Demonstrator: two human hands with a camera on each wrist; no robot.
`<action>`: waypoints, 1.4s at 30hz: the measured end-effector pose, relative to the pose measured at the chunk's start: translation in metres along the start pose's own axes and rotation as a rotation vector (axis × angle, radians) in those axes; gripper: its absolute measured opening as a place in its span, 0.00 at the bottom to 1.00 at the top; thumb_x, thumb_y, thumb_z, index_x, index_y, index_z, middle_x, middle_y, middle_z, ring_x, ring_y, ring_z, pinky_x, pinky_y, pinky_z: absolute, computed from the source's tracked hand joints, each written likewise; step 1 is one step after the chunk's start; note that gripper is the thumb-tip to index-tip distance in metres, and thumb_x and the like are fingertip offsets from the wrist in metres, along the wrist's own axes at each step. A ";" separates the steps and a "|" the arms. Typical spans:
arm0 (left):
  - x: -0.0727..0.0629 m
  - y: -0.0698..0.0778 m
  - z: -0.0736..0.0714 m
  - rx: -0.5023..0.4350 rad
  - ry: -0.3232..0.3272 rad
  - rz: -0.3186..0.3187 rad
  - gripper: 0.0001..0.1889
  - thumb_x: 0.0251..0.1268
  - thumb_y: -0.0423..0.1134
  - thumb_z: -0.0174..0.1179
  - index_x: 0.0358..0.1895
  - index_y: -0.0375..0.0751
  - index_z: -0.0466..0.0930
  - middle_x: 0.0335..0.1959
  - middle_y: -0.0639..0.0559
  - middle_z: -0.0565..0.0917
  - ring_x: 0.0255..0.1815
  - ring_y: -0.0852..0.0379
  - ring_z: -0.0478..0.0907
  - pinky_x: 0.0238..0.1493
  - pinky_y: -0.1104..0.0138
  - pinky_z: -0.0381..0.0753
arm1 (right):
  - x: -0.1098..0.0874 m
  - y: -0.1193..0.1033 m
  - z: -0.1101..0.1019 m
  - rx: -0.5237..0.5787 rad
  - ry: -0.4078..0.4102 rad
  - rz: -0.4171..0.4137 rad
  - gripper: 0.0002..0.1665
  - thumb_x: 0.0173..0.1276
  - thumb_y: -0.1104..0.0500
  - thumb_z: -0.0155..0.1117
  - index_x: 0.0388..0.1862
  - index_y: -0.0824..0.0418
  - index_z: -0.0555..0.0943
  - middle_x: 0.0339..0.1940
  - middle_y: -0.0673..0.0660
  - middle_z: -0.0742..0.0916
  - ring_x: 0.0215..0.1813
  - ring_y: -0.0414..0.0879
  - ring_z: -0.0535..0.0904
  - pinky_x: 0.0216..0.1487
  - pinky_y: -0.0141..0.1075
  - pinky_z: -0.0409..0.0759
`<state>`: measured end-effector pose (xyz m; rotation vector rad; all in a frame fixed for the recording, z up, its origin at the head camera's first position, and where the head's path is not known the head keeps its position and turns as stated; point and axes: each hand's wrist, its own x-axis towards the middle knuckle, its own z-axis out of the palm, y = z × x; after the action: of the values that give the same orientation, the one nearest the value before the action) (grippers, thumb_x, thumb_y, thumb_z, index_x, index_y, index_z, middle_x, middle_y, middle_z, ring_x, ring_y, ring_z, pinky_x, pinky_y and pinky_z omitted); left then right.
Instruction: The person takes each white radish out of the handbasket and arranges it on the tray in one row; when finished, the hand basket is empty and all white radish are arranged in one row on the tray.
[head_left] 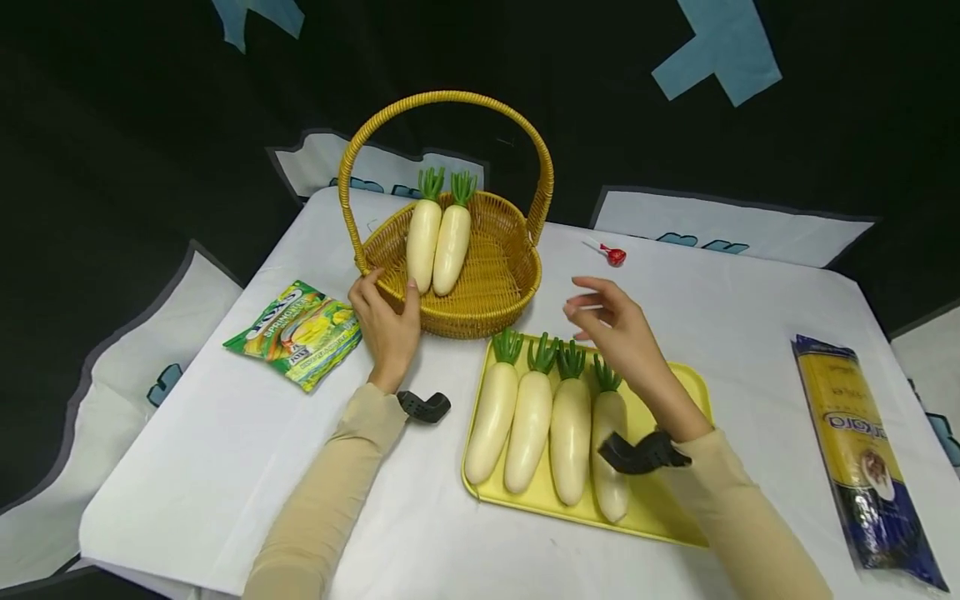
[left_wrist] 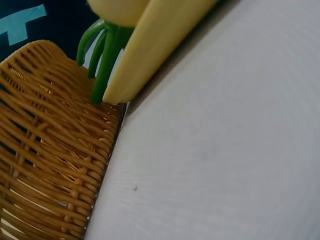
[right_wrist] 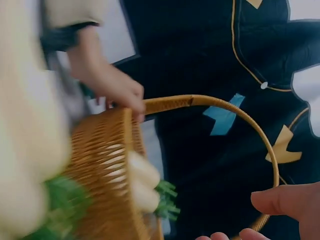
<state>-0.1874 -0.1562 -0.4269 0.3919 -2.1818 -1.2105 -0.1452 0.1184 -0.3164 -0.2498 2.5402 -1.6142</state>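
Note:
Two white radishes (head_left: 452, 250) with green tops lean inside a yellow wicker basket (head_left: 489, 327) with a tall arched handle. My left hand (head_left: 390, 329) grips the basket's near left rim, thumb over the edge; the right wrist view shows this hand (right_wrist: 112, 87) at the rim too. Several more white radishes (head_left: 491, 421) lie side by side on a yellow tray (head_left: 675, 525), their tops toward the basket. Above the tray's far side, my right hand (head_left: 615, 329) hovers with loosely bent fingers and nothing in it.
A green and yellow snack packet (head_left: 303, 333) lies left of the basket. Behind the right hand is a red lollipop (head_left: 615, 257). A long yellow and blue packet (head_left: 862, 450) lies along the table's right side. Dark cloth hangs behind the white table (head_left: 225, 467).

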 end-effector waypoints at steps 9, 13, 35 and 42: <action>-0.002 -0.002 0.006 -0.039 0.029 0.040 0.25 0.60 0.51 0.49 0.57 0.42 0.62 0.56 0.39 0.60 0.59 0.45 0.62 0.59 0.55 0.61 | 0.107 -0.037 0.045 0.093 -0.053 0.095 0.28 0.67 0.51 0.53 0.65 0.55 0.65 0.53 0.59 0.76 0.49 0.48 0.75 0.46 0.38 0.78; -0.002 -0.004 0.002 -0.045 0.042 0.040 0.25 0.60 0.51 0.49 0.57 0.42 0.62 0.56 0.39 0.60 0.59 0.44 0.62 0.59 0.54 0.60 | 0.137 -0.034 0.068 0.121 -0.076 0.181 0.28 0.67 0.52 0.51 0.66 0.55 0.65 0.59 0.57 0.74 0.51 0.50 0.74 0.54 0.46 0.74; -0.002 -0.004 0.001 -0.059 0.046 0.029 0.24 0.59 0.49 0.51 0.57 0.42 0.62 0.57 0.39 0.60 0.61 0.44 0.60 0.62 0.54 0.58 | 0.170 -0.004 0.118 0.246 -0.136 0.388 0.44 0.62 0.51 0.59 0.71 0.57 0.48 0.65 0.63 0.67 0.61 0.58 0.70 0.57 0.46 0.72; -0.002 -0.004 0.001 -0.056 0.048 0.042 0.24 0.60 0.49 0.50 0.57 0.42 0.62 0.56 0.39 0.60 0.60 0.44 0.60 0.61 0.54 0.58 | 0.171 -0.002 0.119 0.198 -0.214 0.393 0.42 0.65 0.51 0.56 0.72 0.55 0.48 0.59 0.62 0.74 0.58 0.53 0.74 0.56 0.43 0.73</action>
<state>-0.1865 -0.1563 -0.4311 0.3463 -2.0999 -1.2242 -0.2899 -0.0227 -0.3675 0.0888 2.0911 -1.5699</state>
